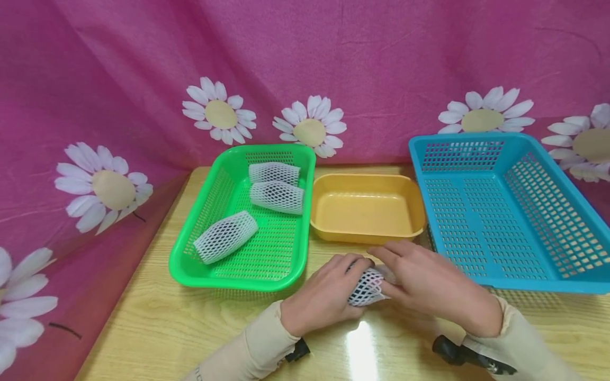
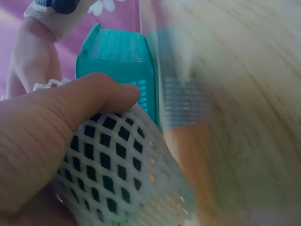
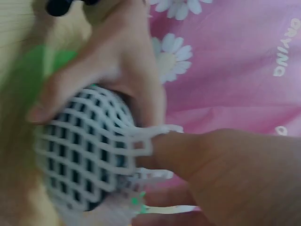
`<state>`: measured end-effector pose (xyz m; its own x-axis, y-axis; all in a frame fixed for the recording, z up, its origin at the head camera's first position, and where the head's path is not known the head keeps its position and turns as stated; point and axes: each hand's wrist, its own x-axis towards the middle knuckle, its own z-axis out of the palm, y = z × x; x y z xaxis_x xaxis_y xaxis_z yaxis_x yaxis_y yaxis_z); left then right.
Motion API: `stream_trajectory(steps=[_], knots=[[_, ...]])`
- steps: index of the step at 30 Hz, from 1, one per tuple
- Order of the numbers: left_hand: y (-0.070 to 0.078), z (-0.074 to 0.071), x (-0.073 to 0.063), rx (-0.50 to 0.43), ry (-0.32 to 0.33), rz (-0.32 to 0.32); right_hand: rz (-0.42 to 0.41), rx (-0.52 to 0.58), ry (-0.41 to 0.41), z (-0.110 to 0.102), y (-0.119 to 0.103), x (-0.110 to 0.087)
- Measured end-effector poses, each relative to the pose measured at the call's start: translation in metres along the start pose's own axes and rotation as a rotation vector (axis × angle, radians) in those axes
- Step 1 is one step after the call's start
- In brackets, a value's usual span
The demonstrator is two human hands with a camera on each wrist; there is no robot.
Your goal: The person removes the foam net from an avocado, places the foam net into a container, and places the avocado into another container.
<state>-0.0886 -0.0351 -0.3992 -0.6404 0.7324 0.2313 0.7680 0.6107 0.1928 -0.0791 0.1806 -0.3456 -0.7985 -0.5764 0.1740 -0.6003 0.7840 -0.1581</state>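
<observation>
A white foam net sleeve (image 1: 368, 288) surrounds a dark, rounded object (image 2: 105, 159) above the table's front middle. My left hand (image 1: 329, 291) grips the sleeved object from the left, its thumb lying over the mesh in the left wrist view. At the sleeve's open end, my right hand (image 1: 429, 286) pinches the netting; in the right wrist view one digit reaches inside the mesh and other fingers lie outside. Mesh and hands cover most of the dark object, so its kind cannot be told.
To the left stands a green basket (image 1: 177, 259) with a few white foam net sleeves (image 1: 226, 236) in it. A yellow tub (image 1: 367, 237) sits behind the hands. On the right is a large blue basket (image 1: 495, 222). A pink flowered cloth (image 1: 371, 63) hangs behind the wooden table (image 1: 157, 328).
</observation>
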Motion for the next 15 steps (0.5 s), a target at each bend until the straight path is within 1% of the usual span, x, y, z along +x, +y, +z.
stream_trajectory(steps=[4, 7, 11, 15], knots=[[-0.003, 0.005, 0.001, -0.031, -0.033, -0.035, 0.03, 0.048, 0.016, 0.008, -0.001, -0.001], [-0.005, 0.007, 0.002, -0.048, -0.057, -0.049, 0.021, 0.052, 0.061, 0.015, 0.0, 0.0], [-0.008, 0.009, 0.003, -0.063, -0.066, -0.058, 0.005, 0.046, 0.107, 0.02, 0.001, 0.002], [-0.011, 0.011, 0.003, -0.072, -0.079, -0.065, 0.0, 0.054, 0.093, 0.022, 0.003, 0.003]])
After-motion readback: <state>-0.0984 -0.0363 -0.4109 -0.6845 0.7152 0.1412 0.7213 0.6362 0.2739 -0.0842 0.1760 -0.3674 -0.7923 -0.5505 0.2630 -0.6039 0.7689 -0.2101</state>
